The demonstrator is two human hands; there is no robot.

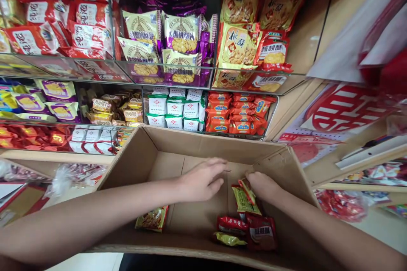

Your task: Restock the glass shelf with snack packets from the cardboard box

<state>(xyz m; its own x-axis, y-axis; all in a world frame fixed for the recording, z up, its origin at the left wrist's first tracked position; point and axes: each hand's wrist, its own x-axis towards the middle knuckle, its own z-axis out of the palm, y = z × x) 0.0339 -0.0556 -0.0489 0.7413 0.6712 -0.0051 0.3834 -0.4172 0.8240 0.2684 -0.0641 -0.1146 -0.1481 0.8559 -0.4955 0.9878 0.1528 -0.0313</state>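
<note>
Inside a large open cardboard box both of my hands are at work. My left hand hovers over the box floor with fingers stretched and a little apart, nothing in it. My right hand has its fingers closed on the edge of a red and gold snack packet near the right wall. Touching it below is a yellow-green packet. Nearer to me lie a dark red packet, a red packet and a small yellow packet. Another gold packet sits at the left, partly behind my left forearm.
Beyond the box rise shelves with glass fronts, filled with wrapped biscuits: red packs, cream and purple packs, gold packs, white-green packs and orange-red packs. Red paper decorations hang at right.
</note>
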